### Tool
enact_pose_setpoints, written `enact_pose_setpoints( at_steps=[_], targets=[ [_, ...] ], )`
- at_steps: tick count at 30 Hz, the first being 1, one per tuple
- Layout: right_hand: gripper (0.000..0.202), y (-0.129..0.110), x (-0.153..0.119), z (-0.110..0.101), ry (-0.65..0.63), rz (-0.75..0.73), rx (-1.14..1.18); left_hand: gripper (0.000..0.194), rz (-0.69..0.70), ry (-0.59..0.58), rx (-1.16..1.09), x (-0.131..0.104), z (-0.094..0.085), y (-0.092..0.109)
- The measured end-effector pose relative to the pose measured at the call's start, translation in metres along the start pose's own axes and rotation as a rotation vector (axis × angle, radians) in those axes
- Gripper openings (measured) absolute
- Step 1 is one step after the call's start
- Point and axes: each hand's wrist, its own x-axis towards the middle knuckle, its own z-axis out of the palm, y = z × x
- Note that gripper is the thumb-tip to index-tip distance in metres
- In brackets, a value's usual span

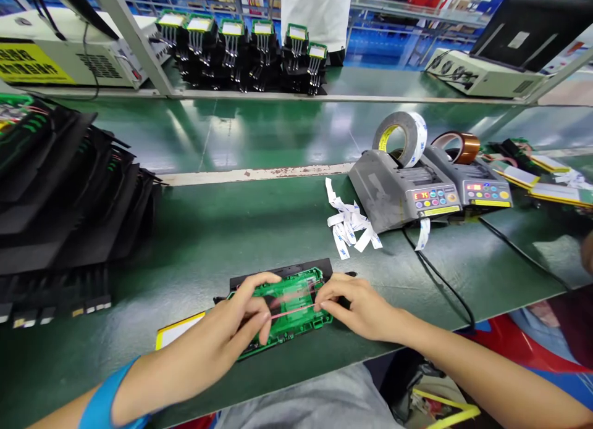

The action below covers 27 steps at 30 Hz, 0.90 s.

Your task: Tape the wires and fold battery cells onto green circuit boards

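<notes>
A green plastic housing (296,296) lies slightly tilted on the green bench near its front edge, with a black part (282,271) along its far side. Over it, a thin pink-red wire (293,312) stretches between both hands. My left hand (248,318) is closed on the wire's left end, above the left part of the housing. The fingertips of my right hand (345,299) pinch its other end at the right side. A white battery-like pack with a yellow border (178,330) is partly hidden under my left forearm.
Stacked black sheets with cables (69,188) fill the left. White tape strips (349,222) lie before two tape dispensers (407,188) at right. Black units with green tops (231,46) stand on the back shelf. Another person's arm (587,253) shows at the right edge.
</notes>
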Motion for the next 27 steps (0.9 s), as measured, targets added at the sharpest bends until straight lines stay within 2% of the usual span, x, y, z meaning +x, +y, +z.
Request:
enact_pose_setpoints(
  at_steps=[2, 4, 6, 9, 12, 15, 19, 22, 27],
  targets=[
    [0.013, 0.004, 0.001, 0.001, 0.001, -0.076, -0.034, 0.039, 0.063, 0.056, 0.156, -0.011, 0.003, -0.009],
    [0.017, 0.005, 0.003, -0.002, -0.040, -0.178, -0.071, 0.038, 0.164, 0.098, 0.312, -0.019, 0.008, -0.021],
    [0.024, 0.003, 0.004, -0.009, -0.130, -0.255, -0.112, 0.041, 0.273, 0.108, 0.471, -0.024, 0.014, -0.031],
    [0.025, 0.000, 0.006, -0.021, -0.294, -0.296, -0.181, 0.058, 0.381, 0.129, 0.631, -0.027, 0.021, -0.040],
    [0.030, 0.003, 0.006, -0.028, -0.375, -0.346, -0.272, 0.063, 0.359, 0.167, 0.689, -0.026, 0.027, -0.039],
    [0.030, 0.010, 0.009, -0.029, -0.393, -0.428, -0.369, 0.066, 0.312, 0.147, 0.716, -0.025, 0.033, -0.036],
    [0.030, 0.013, 0.013, -0.030, -0.396, -0.530, -0.480, 0.066, 0.347, 0.127, 0.837, -0.027, 0.037, -0.033],
    [0.028, 0.008, 0.015, -0.030, -0.408, -0.536, -0.562, 0.069, 0.379, 0.147, 0.875, -0.028, 0.037, -0.034],
    [0.020, -0.001, 0.015, -0.026, -0.412, -0.477, -0.638, 0.078, 0.363, 0.151, 0.775, -0.028, 0.035, -0.035]
  ],
)
